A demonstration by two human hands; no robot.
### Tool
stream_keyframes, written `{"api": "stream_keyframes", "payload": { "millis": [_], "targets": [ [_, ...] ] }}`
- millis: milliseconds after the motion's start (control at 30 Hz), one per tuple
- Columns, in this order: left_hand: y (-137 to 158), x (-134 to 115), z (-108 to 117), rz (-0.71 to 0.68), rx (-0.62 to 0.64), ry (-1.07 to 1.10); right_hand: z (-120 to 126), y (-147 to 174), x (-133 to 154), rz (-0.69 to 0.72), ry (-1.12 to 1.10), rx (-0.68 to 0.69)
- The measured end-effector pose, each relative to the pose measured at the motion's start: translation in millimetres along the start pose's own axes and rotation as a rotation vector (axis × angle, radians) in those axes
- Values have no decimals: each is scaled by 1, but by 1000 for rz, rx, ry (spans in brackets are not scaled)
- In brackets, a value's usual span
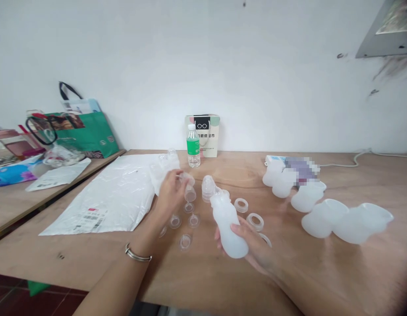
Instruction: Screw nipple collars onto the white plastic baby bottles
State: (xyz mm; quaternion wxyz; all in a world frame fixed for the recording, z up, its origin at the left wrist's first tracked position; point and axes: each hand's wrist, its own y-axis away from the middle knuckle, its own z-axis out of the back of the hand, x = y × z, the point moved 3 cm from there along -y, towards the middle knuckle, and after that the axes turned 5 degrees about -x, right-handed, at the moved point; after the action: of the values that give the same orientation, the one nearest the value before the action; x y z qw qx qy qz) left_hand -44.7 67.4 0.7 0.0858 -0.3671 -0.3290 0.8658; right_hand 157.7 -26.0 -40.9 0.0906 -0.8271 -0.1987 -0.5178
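My right hand is wrapped round a frosted white baby bottle, tilted with its neck up and to the left. My left hand reaches over the table, its fingers closed on a clear plastic cap. Below that cap stands another clear cap. Several clear bottle nipples lie on the table between my hands. Beyond the bottle's neck is a stack of clear domed caps. White collar rings lie right of the held bottle, partly hidden by my right hand.
Several frosted bottles lie in a row at the right, by a blurred-out patch. A white mailing bag spreads at the left, with clear pieces on its far end. A water bottle and paper bag stand against the wall.
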Motion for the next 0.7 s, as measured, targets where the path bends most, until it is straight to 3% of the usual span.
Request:
{"api": "stream_keyframes", "payload": {
  "millis": [100,167,233,367,533,700],
  "targets": [
    [-1,-12,13,111,-198,416,2,-1,2,14,82,-36],
    [3,-22,14,182,-190,666,4,-1,3,10,137,-61],
    [9,-33,13,197,-164,775,5,-1,3,-6,179,-80],
    [20,-52,12,109,-100,763,6,-3,1,-38,236,-87],
    [33,-63,5,-38,161,636,4,-2,1,-6,249,-87],
    [44,-73,2,-245,217,493,4,2,2,15,189,-125]
  ]
}}
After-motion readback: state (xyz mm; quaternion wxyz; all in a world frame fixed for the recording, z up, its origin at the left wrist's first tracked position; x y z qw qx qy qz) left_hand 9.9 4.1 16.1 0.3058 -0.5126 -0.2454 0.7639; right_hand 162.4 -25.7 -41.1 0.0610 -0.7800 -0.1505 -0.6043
